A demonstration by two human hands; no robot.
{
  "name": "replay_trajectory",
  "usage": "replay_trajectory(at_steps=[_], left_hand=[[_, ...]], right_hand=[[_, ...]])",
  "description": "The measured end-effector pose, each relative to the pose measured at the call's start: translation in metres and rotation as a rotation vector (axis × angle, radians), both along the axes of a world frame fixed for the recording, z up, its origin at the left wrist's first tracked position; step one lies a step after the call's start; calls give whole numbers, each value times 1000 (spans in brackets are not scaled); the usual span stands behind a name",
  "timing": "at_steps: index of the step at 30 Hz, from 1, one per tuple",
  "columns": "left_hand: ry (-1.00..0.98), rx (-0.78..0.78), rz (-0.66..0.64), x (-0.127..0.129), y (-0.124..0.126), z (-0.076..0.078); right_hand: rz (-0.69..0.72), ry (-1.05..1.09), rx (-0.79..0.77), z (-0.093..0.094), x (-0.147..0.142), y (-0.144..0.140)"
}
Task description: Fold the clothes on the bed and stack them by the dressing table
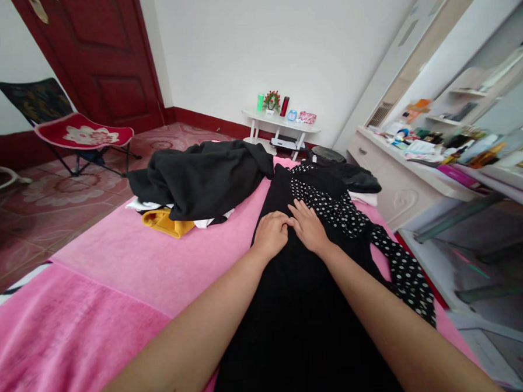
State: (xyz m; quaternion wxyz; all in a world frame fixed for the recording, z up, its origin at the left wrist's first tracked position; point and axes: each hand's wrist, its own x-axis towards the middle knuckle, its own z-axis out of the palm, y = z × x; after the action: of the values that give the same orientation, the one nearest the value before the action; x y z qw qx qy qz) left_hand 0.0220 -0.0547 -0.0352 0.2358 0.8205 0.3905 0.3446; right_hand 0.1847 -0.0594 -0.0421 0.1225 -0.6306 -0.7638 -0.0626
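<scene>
Both hands rest side by side on the black dress (302,311) spread down the centre of the pink bed (129,261); the left hand (270,233) is loosely curled, knuckles up, gripping nothing I can see; the right hand (307,226) lies open and flat; this looks like smoothing before a fold; the next move likely calls for an even outward sweep toward the dotted sleeve (378,242) at right; a clothes pile (199,181) sits upper left.

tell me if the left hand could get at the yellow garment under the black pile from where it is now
Probably yes. The left hand rests on the black dress, and only bare pink bedcover lies between it and the yellow garment, whose near edge sticks out from under the black pile.
</scene>
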Motion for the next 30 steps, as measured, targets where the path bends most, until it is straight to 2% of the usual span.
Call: replay_trajectory(at_steps=[3,7,12,14,17,20,24,27,30], left_hand=[[-76,-2,40,-1,-4,3],[-73,-25,46,-5,-26,9],[171,-60,-95,-22,-88,23],[271,-40,-86,-31,-113,33],[453,-25,10,-38,-139,48],[589,-39,55,-38,-143,56],[603,-72,11,-34,-129,53],[504,-128,-27,-30,-119,50],[323,-167,-48,-24,-117,49]], right_hand=[[-81,69,99,-1,-3,-36],[-215,121,174,4,-8,-55],[-294,120,148,9,-7,-53],[-281,112,120,8,-4,-52],[-248,119,46,6,0,-51],[-231,140,-17,3,4,-49],[-228,163,-28,2,7,-46],[-232,181,-21,1,8,-45],[-244,213,-6,0,9,-45]])
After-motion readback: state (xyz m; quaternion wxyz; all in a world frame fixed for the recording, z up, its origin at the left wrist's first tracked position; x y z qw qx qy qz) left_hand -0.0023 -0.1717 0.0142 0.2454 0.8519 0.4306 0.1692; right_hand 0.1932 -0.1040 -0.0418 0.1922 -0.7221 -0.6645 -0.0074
